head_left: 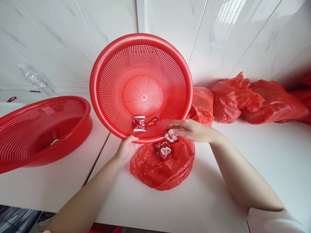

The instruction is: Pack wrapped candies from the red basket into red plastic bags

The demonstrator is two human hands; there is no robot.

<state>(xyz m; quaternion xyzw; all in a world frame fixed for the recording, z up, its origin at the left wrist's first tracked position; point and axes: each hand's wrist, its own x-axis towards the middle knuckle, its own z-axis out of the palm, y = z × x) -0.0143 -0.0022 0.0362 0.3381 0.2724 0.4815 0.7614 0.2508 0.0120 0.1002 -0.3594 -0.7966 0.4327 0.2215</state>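
My left hand (126,149) grips the lower rim of a round red perforated basket (116,64) and holds it tipped up toward me. Two small wrapped candies (139,123) lie at the basket's low edge. My right hand (188,130) pinches a small wrapped candy (170,137) just in front of the rim. Directly below sits an open red plastic bag (155,170) on the white table, with a red wrapped candy (164,151) inside it.
A second red perforated basket (31,129) rests at the left, with a small item inside. Several filled red plastic bags (243,98) line the tiled wall at the right. The white table (267,155) has a seam left of the bag.
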